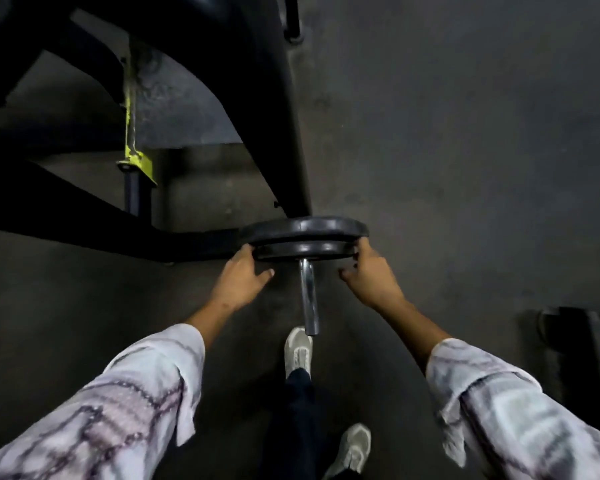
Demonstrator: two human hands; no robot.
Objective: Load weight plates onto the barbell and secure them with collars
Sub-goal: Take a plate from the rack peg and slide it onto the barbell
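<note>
Both hands — left, right — grip the near plate on the barbell sleeve

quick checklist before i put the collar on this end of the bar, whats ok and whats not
1. Plates on the sleeve: two black plates sit on the barbell sleeve. Ok.
2. Plates pushed tight together: a dark gap shows between them. Not ok.
3. Grip: left hand and right hand hold the near plate at its two sides. Ok.
4. Room for a collar: bare chrome sleeve sticks out toward the person. Ok.
5. Collar within reach: none visible in this view. Cannot tell.
6. Feet: one shoe is right under the sleeve's end. Not ok if a plate slips.
</note>
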